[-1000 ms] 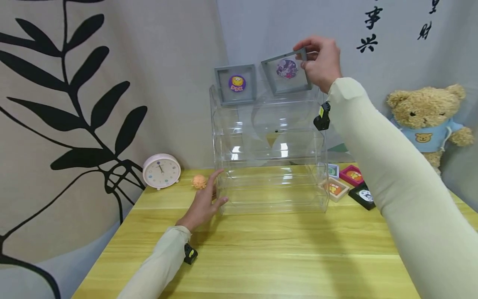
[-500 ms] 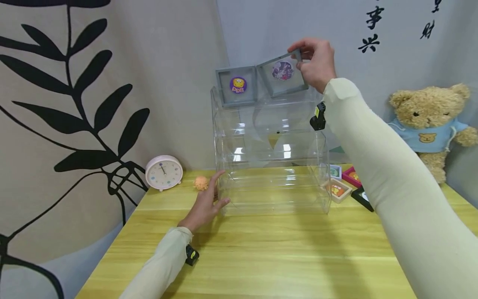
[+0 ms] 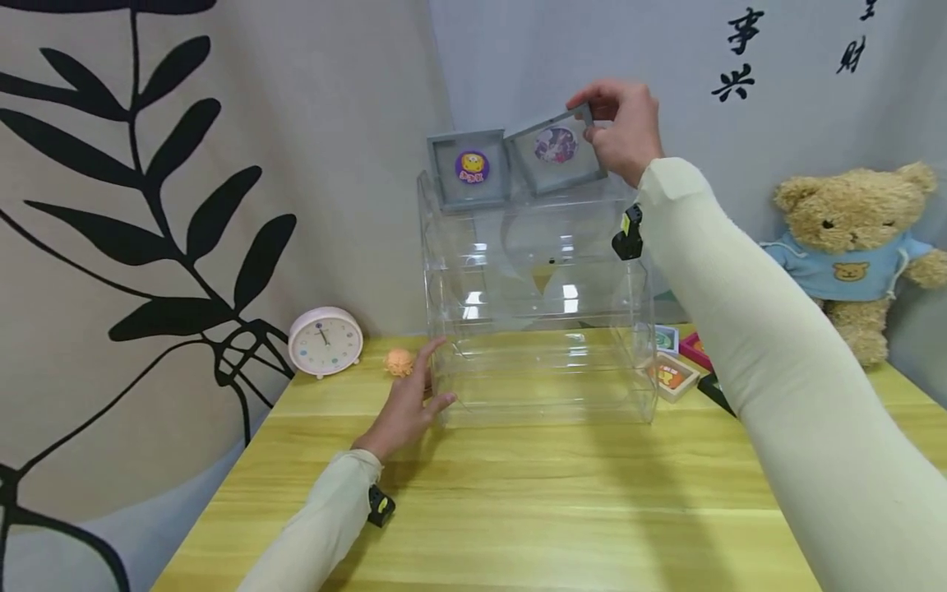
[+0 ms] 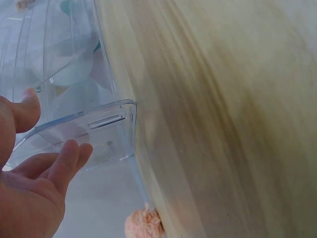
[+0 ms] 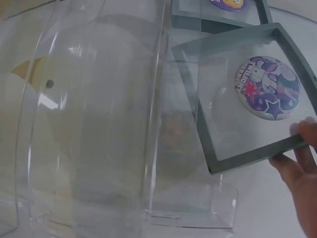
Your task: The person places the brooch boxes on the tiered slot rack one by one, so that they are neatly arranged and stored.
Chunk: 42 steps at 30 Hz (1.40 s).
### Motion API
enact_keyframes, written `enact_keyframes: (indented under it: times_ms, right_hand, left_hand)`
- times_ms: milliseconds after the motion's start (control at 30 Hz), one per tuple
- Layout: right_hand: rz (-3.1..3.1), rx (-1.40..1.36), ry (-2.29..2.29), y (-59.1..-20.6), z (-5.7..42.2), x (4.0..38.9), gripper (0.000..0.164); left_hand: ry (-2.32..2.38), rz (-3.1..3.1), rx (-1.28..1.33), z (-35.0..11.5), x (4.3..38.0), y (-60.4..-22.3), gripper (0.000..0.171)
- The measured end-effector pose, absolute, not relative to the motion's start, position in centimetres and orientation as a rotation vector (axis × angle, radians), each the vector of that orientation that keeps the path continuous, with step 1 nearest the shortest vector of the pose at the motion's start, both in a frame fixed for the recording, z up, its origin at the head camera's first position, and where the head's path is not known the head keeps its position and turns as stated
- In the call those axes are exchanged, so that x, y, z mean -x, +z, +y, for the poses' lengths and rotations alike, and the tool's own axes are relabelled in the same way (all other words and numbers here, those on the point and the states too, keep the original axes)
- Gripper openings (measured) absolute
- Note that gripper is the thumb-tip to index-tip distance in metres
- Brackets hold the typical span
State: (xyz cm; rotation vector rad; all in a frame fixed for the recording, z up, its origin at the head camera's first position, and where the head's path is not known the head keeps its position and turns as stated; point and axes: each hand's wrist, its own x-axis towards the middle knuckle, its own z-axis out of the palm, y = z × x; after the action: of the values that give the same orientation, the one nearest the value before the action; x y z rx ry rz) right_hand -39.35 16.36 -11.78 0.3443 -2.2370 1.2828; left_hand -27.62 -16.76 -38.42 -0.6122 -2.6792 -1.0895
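My right hand [image 3: 627,131] pinches the upper right corner of a grey square display frame [image 3: 533,164]. Inside its clear film sits a round purple badge [image 5: 267,88] with a unicorn picture. The frame leans tilted at the top tier of a clear stepped acrylic display stand [image 3: 540,411], its left corner right at a second grey frame [image 3: 444,194]. That second one stands upright on the top tier, with a purple bear badge [image 3: 472,167] in it. Low at the stand's left side, my left hand [image 3: 403,407] rests with fingers spread, thumb in front and fingertips along the side panel [image 4: 99,121].
A pink round clock [image 3: 325,341] and a small orange fuzzy ball [image 3: 399,362] are left of the stand. To its right lie several small framed badges, among them a beige one [image 3: 675,376], partly behind my right sleeve. A teddy bear [image 3: 851,222] sits at the far right.
My right hand has moved slightly left and down with the tilted frame, bringing its left corner up to the second frame. My left hand keeps its place on the stand.
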Motion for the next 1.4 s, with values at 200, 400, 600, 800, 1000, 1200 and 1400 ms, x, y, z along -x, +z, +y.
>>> enact_keyframes:
  times_ms: [200, 400, 600, 800, 1000, 1200, 1400]
  right_hand:
    - [-2.236, -0.301, 1.301, -12.3, 16.6, 39.8, 0.045]
    - [-2.256, -0.223, 1.320, -12.7, 17.4, 40.0, 0.042]
    - [-2.264, -0.168, 1.238, -13.3, 18.4, 40.4, 0.034]
    - [-2.350, -0.153, 1.098, -13.5, 18.5, 40.2, 0.036]
    - [-2.484, -0.231, 0.949, -13.3, 18.7, 40.1, 0.048]
    - [-2.572, -0.335, 0.845, -13.1, 19.2, 39.9, 0.062]
    - [-2.619, -0.416, 0.681, -13.5, 19.5, 39.3, 0.074]
  left_hand:
    - [-1.084, -2.682, 0.610, -16.6, 27.7, -38.6, 0.088]
    - [-1.118, -2.661, 0.632, -16.7, 27.7, -38.6, 0.089]
    - [-1.097, -2.670, 0.625, -16.7, 27.7, -38.4, 0.089]
    - [-1.142, -2.669, 0.636, -16.8, 27.7, -38.6, 0.088]
    - [-1.141, -2.678, 0.632, -16.8, 27.6, -38.8, 0.087]
    - [-1.135, -2.672, 0.642, -16.9, 27.6, -38.8, 0.088]
    - [-1.151, -2.674, 0.638, -16.9, 27.6, -38.7, 0.088]
